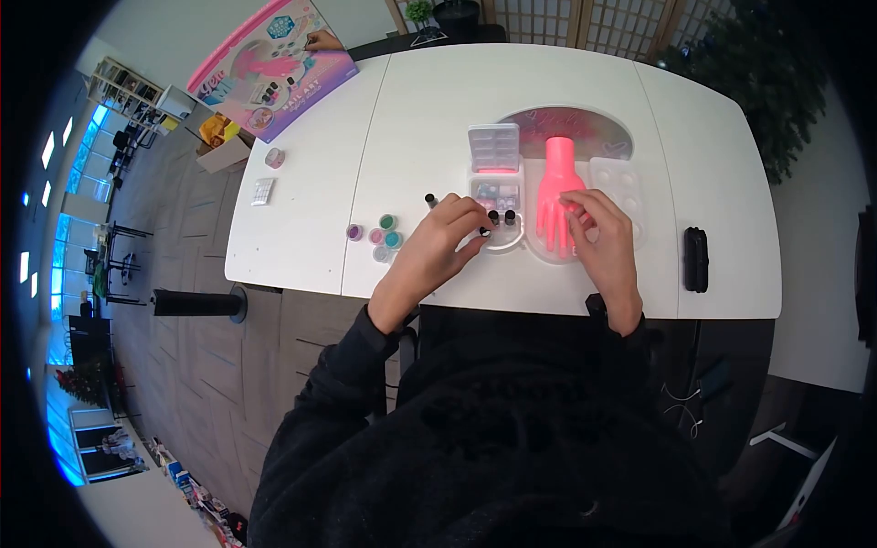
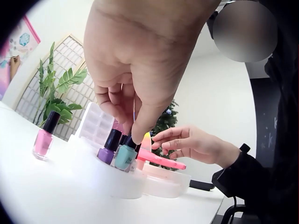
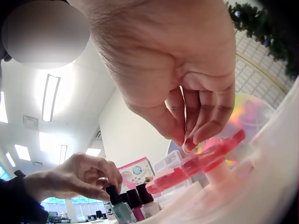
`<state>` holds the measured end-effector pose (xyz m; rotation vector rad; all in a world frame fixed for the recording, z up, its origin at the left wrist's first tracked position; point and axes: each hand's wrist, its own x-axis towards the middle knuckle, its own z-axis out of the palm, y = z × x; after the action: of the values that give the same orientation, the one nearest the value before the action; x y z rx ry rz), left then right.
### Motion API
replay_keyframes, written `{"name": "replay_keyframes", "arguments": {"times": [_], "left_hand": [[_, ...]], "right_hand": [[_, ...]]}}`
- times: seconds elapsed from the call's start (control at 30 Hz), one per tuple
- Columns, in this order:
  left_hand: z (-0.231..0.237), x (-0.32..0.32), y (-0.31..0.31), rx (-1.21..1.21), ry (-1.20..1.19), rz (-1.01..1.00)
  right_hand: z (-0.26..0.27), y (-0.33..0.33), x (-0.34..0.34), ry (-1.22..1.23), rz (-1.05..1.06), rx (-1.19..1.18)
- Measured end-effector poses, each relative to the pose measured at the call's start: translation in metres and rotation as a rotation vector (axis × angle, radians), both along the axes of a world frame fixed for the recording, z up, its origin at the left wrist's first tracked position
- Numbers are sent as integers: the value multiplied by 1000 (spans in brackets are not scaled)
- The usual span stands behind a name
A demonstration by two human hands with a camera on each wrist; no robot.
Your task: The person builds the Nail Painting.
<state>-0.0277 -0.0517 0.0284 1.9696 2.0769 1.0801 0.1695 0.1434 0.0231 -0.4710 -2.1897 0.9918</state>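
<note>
My left hand (image 1: 429, 245) pinches the black cap of a teal nail polish bottle (image 2: 125, 157) between thumb and fingers. That bottle stands at the rounded white holder (image 2: 124, 181), beside a purple nail polish bottle (image 2: 106, 155); other black-capped bottles cluster there. Over the pink plastic model hand (image 1: 561, 164) hovers my right hand (image 1: 603, 233), its fingers loosely bent and nothing visible in them. In the right wrist view its fingertips (image 3: 188, 145) overlap the model hand's fingers. A pink nail polish bottle (image 2: 44, 141) stands on the table, left of the holder.
An open clear compartment case (image 1: 493, 151) and a half-round mirror (image 1: 603, 128) stand behind. A palette with round wells (image 1: 626, 187) lies right of the model hand. Several small jars (image 1: 388, 222) sit left. A black case (image 1: 695, 260) lies far right; the kit box (image 1: 274, 68) stands back left.
</note>
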Motion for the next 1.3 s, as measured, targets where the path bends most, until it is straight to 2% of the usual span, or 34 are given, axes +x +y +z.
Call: {"name": "replay_keyframes", "arguments": {"times": [0.23, 0.4, 0.5, 0.57, 0.67, 0.8, 0.9, 0.97, 1.07, 1.17, 1.3], "left_hand": [[-5, 0, 1, 24, 22, 42], [10, -4, -1, 27, 14, 40], [12, -26, -6, 38, -29, 245], [10, -38, -10, -16, 98, 387], [-8, -55, -16, -109, -12, 387], [-28, -64, -16, -55, -156, 309], [-12, -53, -13, -14, -143, 313], [3, -46, -11, 133, -163, 334], [29, -34, -10, 208, -178, 316], [49, -16, -8, 249, -181, 254], [48, 5, 0, 201, -183, 15]], "right_hand": [[-2, 1, -1, -18, 11, 6], [-2, 1, 0, -19, 8, -1], [-2, 1, 1, -17, 17, 8], [-1, 1, 1, -10, 18, 10], [-2, 2, 1, -8, 22, 24], [-2, 1, 2, -14, 17, 11], [-1, 0, 2, -18, 22, -1], [-1, 1, 2, -22, 27, 12], [0, 0, 2, -23, 33, 13], [0, -1, 2, -35, 34, 4], [0, -2, 2, -31, 44, 3]]}}
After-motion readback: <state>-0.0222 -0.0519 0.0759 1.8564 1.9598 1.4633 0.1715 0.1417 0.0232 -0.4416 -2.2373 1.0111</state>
